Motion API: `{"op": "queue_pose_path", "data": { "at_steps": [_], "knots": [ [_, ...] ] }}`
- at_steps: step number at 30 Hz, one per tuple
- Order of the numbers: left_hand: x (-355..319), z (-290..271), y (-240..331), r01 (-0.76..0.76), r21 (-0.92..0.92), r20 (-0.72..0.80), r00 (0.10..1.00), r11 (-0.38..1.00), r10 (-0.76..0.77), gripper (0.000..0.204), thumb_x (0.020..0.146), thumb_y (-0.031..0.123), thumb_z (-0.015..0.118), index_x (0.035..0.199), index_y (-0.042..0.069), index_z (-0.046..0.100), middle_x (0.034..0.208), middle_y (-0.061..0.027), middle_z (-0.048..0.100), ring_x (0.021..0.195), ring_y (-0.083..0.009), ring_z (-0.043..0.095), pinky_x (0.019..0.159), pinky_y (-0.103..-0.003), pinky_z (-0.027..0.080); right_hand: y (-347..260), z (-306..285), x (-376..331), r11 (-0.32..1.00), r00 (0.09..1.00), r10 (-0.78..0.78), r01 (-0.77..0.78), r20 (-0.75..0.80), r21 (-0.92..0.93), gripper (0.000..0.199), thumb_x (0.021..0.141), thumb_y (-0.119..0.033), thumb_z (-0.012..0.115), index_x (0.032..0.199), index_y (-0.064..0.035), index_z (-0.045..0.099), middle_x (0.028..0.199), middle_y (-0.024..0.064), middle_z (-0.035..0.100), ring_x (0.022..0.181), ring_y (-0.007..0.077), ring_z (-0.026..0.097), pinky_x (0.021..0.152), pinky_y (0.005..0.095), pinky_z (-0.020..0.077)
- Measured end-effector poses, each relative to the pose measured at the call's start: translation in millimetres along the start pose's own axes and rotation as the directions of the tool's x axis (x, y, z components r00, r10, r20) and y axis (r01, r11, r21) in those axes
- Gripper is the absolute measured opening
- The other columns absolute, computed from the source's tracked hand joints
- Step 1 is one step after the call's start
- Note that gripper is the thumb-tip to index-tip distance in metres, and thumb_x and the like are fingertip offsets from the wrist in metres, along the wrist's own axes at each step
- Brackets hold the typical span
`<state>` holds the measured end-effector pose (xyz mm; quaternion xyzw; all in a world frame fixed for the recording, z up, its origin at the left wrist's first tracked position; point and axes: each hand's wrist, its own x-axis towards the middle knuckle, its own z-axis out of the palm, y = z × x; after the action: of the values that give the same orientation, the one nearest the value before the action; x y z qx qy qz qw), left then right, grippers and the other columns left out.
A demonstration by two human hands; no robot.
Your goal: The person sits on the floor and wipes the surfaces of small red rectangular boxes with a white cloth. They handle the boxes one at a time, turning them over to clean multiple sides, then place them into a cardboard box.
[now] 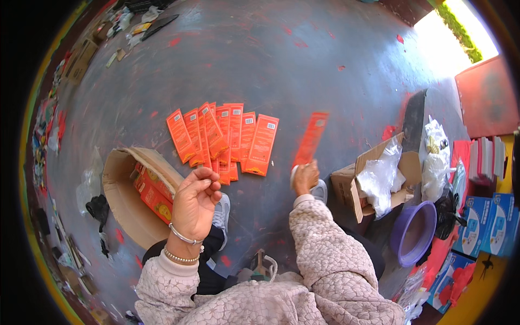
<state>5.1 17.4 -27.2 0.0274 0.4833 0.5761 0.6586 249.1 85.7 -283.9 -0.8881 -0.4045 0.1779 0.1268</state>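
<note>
Several flat orange-red packets (pixel 262 145) with white barcode patches lie fanned and overlapping on the grey floor in front of me. My right hand (pixel 306 176) is closed round the near end of another orange-red packet (pixel 311 140), which is held up to the right of the spread and smeared by motion. My left hand (pixel 198 197) is raised near the lower edge of the spread, its fingers curled and thumb pressed to them. What that pinch holds, if anything, is too small to make out. Beside this hand, an open cardboard box (pixel 120 184) contains orange-red packs (pixel 154 194).
At right stands a cardboard box (pixel 346 187) with clear plastic bags, then a purple basin (pixel 414 233). Blue boxes (pixel 472 222) and a black bag (pixel 446 216) lie beyond. Litter lines the left wall. My shoes (pixel 222 214) flank the bare floor between my feet.
</note>
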Motion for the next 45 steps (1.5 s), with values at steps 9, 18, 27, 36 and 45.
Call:
{"op": "queue_pose_path", "data": {
  "at_steps": [9, 18, 27, 36, 45],
  "knots": [
    [-12.4, 4.0, 2.4, 0.020, 0.031, 0.080, 0.997, 0.999, -0.023, 0.015, 0.084, 0.000, 0.048, 0.094, 0.004, 0.057, 0.085, -0.0073, 0.061, 0.073, -0.0137, 0.058, 0.065, -0.025, 0.049, 8.5, 7.7, 0.2, 0.908, 0.922, -0.195, 0.299, 0.335, -0.294, 0.018, 0.078, -0.017, 0.057, 0.089, -0.0067, 0.067, 0.088, 0.0138, 0.068, 0.079, 0.0337, 0.066, 0.070, 0.0418, 0.0529],
    [-17.0, 11.8, 4.7, 0.003, 0.002, 0.208, 0.978, 1.000, -0.003, 0.019, 0.080, -0.003, 0.052, 0.097, 0.005, 0.056, 0.087, -0.0057, 0.061, 0.076, -0.0123, 0.060, 0.064, -0.023, 0.051, -75.2, -113.6, 6.5, 0.462, 0.744, -0.563, -0.078, 0.360, 0.884, 0.018, 0.081, 0.003, 0.056, 0.098, 0.0024, 0.063, 0.088, 0.0081, 0.066, 0.076, 0.0136, 0.063, 0.066, 0.0257, 0.0511],
    [-32.7, 17.8, 25.0, -0.399, 0.128, 0.570, 0.779, 0.908, 0.262, 0.069, 0.074, 0.015, 0.075, 0.130, 0.000, 0.038, 0.126, -0.0100, 0.046, 0.120, -0.0211, 0.043, 0.101, -0.033, 0.036, -110.2, -252.0, -100.9, 0.354, 0.416, -0.842, -0.055, 0.344, 0.933, 0.022, 0.081, -0.001, 0.060, 0.102, 0.0031, 0.062, 0.092, 0.0078, 0.065, 0.077, 0.0110, 0.062, 0.069, 0.0239, 0.0514],
    [-63.7, 3.7, 25.9, -0.547, 0.202, 0.811, 0.558, 0.812, 0.174, 0.044, 0.092, 0.030, 0.052, 0.124, 0.002, 0.043, 0.120, -0.0108, 0.054, 0.108, -0.0213, 0.055, 0.093, -0.037, 0.046, -93.3, -281.9, -179.6, 0.394, 0.311, -0.825, -0.281, 0.471, 0.875, 0.025, 0.082, -0.003, 0.060, 0.106, 0.0034, 0.059, 0.096, 0.0112, 0.066, 0.081, 0.0125, 0.064, 0.073, 0.0250, 0.0525],
    [-76.6, 16.2, 25.9, -0.079, -0.062, 0.865, 0.493, 0.995, 0.093, 0.083, 0.077, 0.053, 0.063, 0.134, 0.002, 0.032, 0.132, -0.0178, 0.043, 0.124, -0.0317, 0.041, 0.100, -0.048, 0.039, -83.0, -279.5, -180.3, 0.501, 0.052, -0.793, -0.512, 0.607, 0.698, 0.032, 0.077, -0.010, 0.067, 0.104, 0.0048, 0.059, 0.095, 0.0121, 0.066, 0.082, 0.0171, 0.065, 0.076, 0.0284, 0.0527]
  ]
}}
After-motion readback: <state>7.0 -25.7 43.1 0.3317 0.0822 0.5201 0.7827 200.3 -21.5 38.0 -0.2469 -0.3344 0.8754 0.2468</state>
